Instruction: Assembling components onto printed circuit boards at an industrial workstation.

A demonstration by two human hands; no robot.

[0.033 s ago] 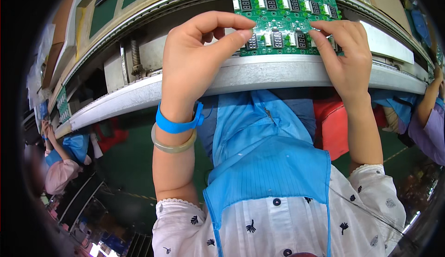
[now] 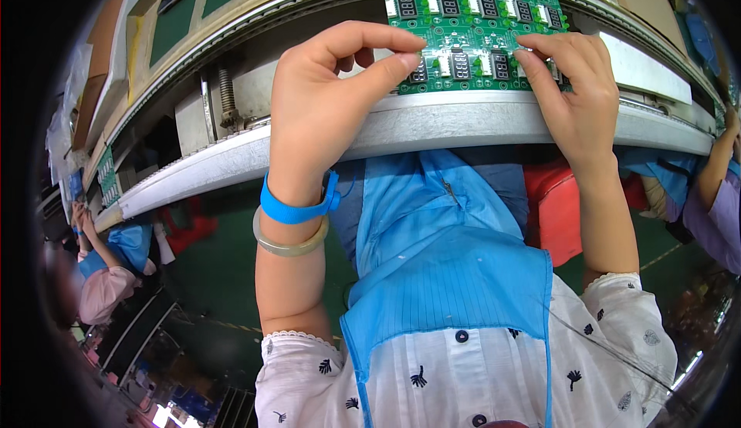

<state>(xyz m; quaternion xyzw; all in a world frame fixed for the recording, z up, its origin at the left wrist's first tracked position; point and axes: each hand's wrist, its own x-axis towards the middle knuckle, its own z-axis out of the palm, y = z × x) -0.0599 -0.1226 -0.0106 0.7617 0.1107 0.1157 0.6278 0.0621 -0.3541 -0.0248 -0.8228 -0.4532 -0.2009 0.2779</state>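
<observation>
A green circuit board panel [image 2: 436, 37] lies on the conveyor at the top middle. It carries two rows of black three-digit displays [image 2: 461, 64], white connectors and small green parts. My left hand [image 2: 320, 92] reaches over its lower left corner, thumb and forefinger nearly together in a pinch by a display. Over the right part of the lower row, my right hand [image 2: 575, 92] pinches in the same way. Whatever the fingertips hold, if anything, is too small or hidden to make out. My left wrist wears a blue strap [image 2: 297, 206] and a pale bangle [image 2: 289, 243].
A metal conveyor rail [image 2: 455, 123] runs across in front of me, with a spring-wound shaft [image 2: 227, 98] behind it. Co-workers sit at both sides along the line, one at the left [image 2: 108, 281] and one at the right [image 2: 714, 196]. A red stool [image 2: 554, 216] stands below.
</observation>
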